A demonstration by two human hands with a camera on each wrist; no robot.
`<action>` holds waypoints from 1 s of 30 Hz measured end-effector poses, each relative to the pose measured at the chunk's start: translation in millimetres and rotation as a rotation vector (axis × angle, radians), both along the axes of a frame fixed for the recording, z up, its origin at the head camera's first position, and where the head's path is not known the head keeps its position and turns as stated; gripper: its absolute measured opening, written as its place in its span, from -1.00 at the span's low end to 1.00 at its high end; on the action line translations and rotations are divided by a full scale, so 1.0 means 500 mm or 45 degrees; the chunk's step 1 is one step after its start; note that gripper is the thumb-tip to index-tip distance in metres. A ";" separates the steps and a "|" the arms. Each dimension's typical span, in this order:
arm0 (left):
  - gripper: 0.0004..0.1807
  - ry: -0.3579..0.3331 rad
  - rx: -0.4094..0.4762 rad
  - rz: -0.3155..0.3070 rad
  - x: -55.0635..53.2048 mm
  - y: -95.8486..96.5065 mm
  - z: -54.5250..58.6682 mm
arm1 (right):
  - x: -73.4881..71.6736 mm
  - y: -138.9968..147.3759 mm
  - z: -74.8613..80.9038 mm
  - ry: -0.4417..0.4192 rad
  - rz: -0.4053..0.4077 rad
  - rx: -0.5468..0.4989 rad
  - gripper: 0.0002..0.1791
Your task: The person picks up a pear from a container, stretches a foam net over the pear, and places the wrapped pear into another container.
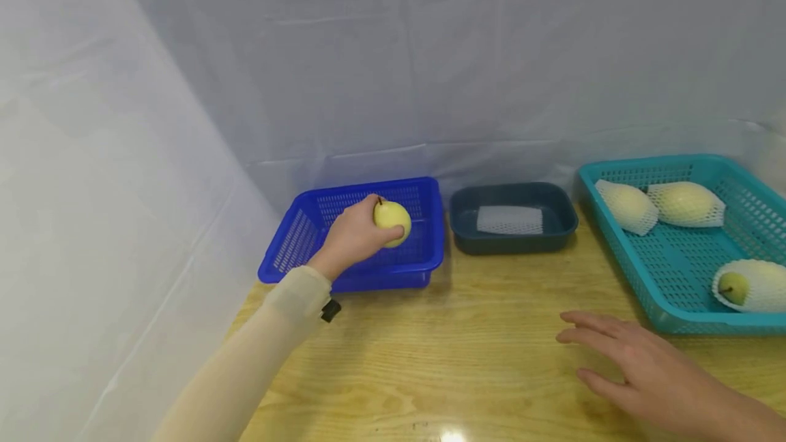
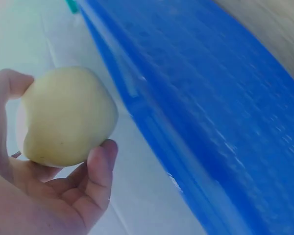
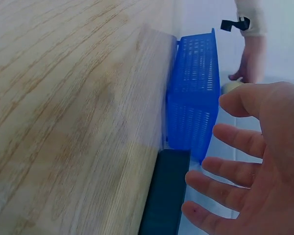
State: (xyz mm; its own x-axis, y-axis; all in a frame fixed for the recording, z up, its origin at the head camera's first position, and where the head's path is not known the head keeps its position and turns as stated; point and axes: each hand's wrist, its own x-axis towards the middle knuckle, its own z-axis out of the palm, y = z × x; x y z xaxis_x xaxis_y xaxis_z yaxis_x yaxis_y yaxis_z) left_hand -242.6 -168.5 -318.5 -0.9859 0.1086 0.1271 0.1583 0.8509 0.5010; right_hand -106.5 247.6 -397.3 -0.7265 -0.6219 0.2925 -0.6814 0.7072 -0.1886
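Note:
My left hand (image 1: 357,234) grips a bare yellow pear (image 1: 393,221) above the blue basket (image 1: 432,271), its stem pointing up in the head view. In the left wrist view the thumb and fingers curl round the pear (image 2: 71,117), beside the basket's wall (image 2: 196,107). My right hand (image 1: 651,367) is held over the wooden table near the front left corner of the teal basket (image 1: 660,316). Its fingers are loosely extended with nothing in them, as the right wrist view also shows of this hand (image 3: 255,161).
Between the baskets stands a dark green tray (image 1: 512,244) with a white foam net (image 1: 510,220) lying in it. The teal basket holds three pears in foam nets, one a net-wrapped pear (image 1: 755,285) at the front right. Grey sheeting (image 1: 454,53) hangs behind the table (image 1: 467,346).

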 end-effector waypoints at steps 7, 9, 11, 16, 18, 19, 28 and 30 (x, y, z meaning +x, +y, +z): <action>-0.37 0.051 0.113 -0.121 0.030 0.073 0.014 | 0.003 -0.001 -0.009 -0.014 0.004 -0.024 -0.50; -0.40 0.060 0.131 -0.162 0.038 0.095 0.013 | 0.003 -0.001 -0.011 -0.008 0.004 -0.034 -0.50; -0.41 0.066 0.147 -0.208 0.046 0.116 0.011 | 0.002 -0.002 -0.013 -0.005 0.001 -0.044 -0.51; -0.40 0.048 0.156 -0.323 0.065 0.162 0.003 | 0.000 -0.004 -0.016 0.004 -0.013 -0.039 -0.52; -0.40 0.041 0.138 -0.364 0.070 0.179 -0.002 | 0.000 -0.004 -0.018 0.012 -0.015 -0.039 -0.53; -0.38 0.035 0.128 -0.381 0.072 0.187 -0.007 | 0.000 -0.005 -0.018 0.008 -0.016 -0.040 -0.53; -0.22 -0.052 -0.026 -0.431 0.077 0.257 -0.071 | -0.004 -0.008 -0.017 -0.095 -0.030 -0.057 -0.56; -0.20 -0.075 -0.057 -0.417 0.076 0.269 -0.088 | -0.005 -0.011 -0.018 -0.101 -0.025 -0.057 -0.57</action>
